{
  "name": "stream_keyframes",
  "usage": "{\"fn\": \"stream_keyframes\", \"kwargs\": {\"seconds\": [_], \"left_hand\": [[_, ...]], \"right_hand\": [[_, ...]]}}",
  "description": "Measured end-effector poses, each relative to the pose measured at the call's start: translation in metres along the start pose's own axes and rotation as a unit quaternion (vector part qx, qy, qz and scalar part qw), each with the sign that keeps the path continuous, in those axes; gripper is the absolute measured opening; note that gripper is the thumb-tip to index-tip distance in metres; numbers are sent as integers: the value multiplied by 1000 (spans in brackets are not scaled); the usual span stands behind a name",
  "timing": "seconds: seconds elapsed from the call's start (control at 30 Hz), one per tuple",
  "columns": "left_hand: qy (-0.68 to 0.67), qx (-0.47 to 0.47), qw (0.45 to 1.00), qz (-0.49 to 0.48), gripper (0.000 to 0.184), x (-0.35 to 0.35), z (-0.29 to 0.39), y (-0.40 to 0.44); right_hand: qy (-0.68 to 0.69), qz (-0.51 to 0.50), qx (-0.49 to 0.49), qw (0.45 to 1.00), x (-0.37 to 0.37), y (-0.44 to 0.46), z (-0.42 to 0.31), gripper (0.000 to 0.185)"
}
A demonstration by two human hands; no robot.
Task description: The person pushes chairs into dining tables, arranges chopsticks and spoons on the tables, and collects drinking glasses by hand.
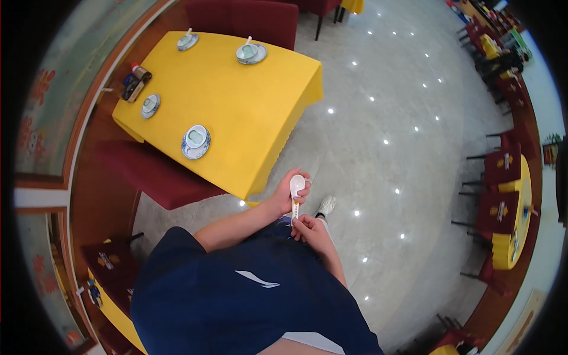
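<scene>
In front of my body I hold a white soup spoon (296, 204), its bowl pointing away from me and small coloured markings on its handle. My left hand (287, 194) is closed around it near the bowl end, fingers curled behind and over its side. At the handle's lower end, my right hand (310, 229) pinches it between thumb and fingers. Whether more spoons lie stacked beneath is not clear. Nearest on the table stands a white bowl (195, 137) on a blue-patterned plate (195, 155); something pale green lies inside the bowl.
A table with a yellow cloth (231, 97) carries several place settings; spoons stick out of the two far bowls (247, 53). A condiment holder (135, 86) stands by the wall. A dark red bench (160, 174) borders the near side. Grey tiled floor (367, 160) lies right.
</scene>
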State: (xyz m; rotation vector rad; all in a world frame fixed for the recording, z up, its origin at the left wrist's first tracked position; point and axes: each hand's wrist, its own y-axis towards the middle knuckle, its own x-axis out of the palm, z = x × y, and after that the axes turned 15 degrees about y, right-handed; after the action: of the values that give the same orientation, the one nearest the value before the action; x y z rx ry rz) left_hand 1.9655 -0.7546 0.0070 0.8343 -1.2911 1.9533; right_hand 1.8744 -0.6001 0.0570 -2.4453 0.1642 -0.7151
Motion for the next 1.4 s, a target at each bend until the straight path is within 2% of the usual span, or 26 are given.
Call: {"fn": "stream_keyframes", "kwargs": {"seconds": [0.03, 0.13, 0.33, 0.43, 0.53, 0.67, 0.8, 0.9, 1.03, 1.07, 1.13, 1.2, 1.33, 1.4], "left_hand": [[-17, 14, 1000, 11, 29, 11, -1, 8], [1, 44, 999, 27, 27, 39, -7, 50], [12, 54, 997, 52, 23, 123, -1, 118], [34, 61, 997, 28, 22, 136, -3, 144], [69, 79, 994, 40, 21, 145, 7, 155], [51, 101, 992, 54, 23, 148, 31, 178], [22, 135, 989, 57, 28, 134, 76, 218], [-57, 122, 988, 79, 33, 122, 123, 256], [-165, 133, 977, 16, 35, 114, 193, 291], [-144, 144, 979, 16, 35, 109, 217, 294], [-136, 161, 977, 22, 37, 95, 264, 299], [-158, 223, 962, 26, 35, 77, 298, 297], [-224, 297, 926, 58, 30, 42, 333, 281], [-280, 310, 907, 57, 31, 29, 338, 273]], "right_hand": [[-46, -19, 23, 999, -14, 1, -18, 24], [-65, -64, 21, 996, -59, -1, -67, 25], [-43, -68, 33, 996, -133, -2, -129, 27], [-44, -93, 34, 994, -162, 9, -142, 28], [-50, -127, 37, 990, -174, 23, -160, 28], [-69, -153, 36, 985, -183, 59, -187, 27], [-96, -164, 61, 980, -195, 118, -220, 28], [-144, -146, 74, 976, -195, 161, -261, 27], [-144, -101, 126, 976, -208, 216, -339, 31], [-160, -98, 138, 972, -215, 237, -358, 31], [-244, -64, 117, 961, -217, 291, -398, 32], [-305, -59, 71, 948, -199, 346, -436, 31], [-384, -124, -58, 913, -121, 469, -492, 28], [-457, -181, -123, 862, -74, 527, -507, 30]]}}
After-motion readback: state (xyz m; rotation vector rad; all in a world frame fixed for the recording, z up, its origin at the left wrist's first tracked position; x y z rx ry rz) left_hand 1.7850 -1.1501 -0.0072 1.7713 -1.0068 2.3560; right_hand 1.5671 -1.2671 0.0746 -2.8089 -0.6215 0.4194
